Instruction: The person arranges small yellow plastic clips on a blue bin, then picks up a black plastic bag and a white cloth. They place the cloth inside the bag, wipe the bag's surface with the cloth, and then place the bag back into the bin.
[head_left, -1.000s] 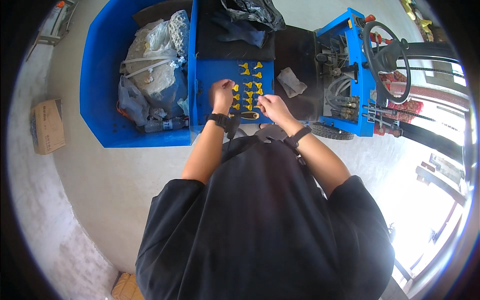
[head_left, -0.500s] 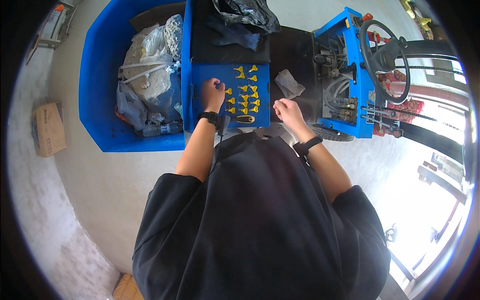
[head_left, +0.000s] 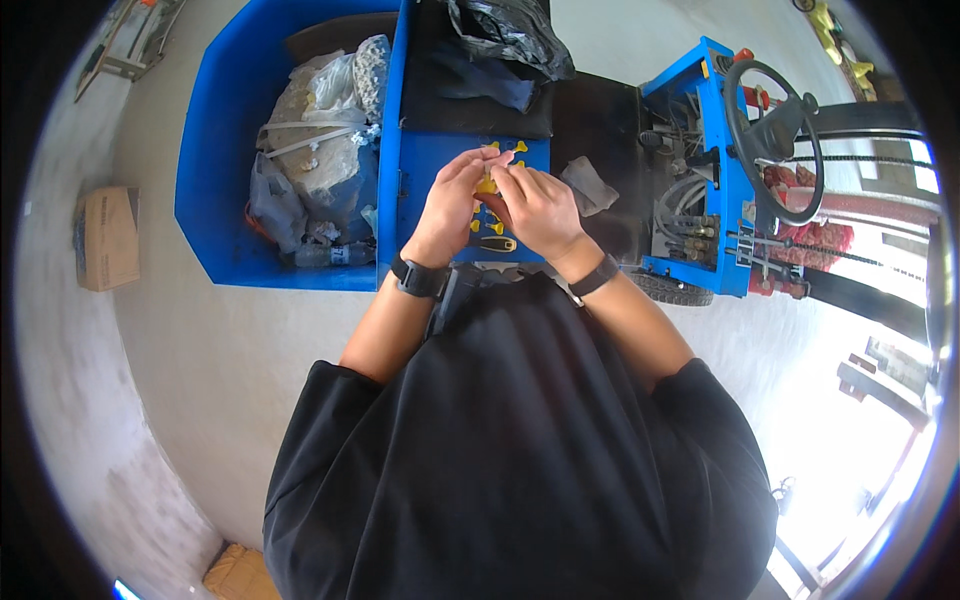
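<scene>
Person in a black shirt (head_left: 520, 440) at a blue panel, elbows out and forearms reaching forward. Nearest on the panel lies a tool with a yellow-and-black handle (head_left: 498, 244), crosswise; it is best left there, clear of both wrists. Just beyond it, yellow pieces (head_left: 496, 229) show partly beneath the fingers, so the hands do well to stay raised enough not to brush them out of place.

Left hand (head_left: 446, 212) and right hand (head_left: 545, 210) come together, fingertips meeting over the panel. A small yellow piece (head_left: 487, 185) shows between them and appears to be handled there; the fingers hide which hand grips it, and I cannot tell how firmly. Good practice: one hand pinches and steadies while the other makes the fine movement, with the right knuckles rolled aside to open the view. Working over the bare blue panel (head_left: 425, 160) means a slipped piece drops within reach, rather than into the blue bin (head_left: 210, 180) on the left.

Farther off, more yellow pieces lie past the fingertips. Beyond them, a dark glove (head_left: 490, 82) and a black plastic bag (head_left: 510, 38) rest on a black pad (head_left: 425, 112), best kept out of the work.
</scene>
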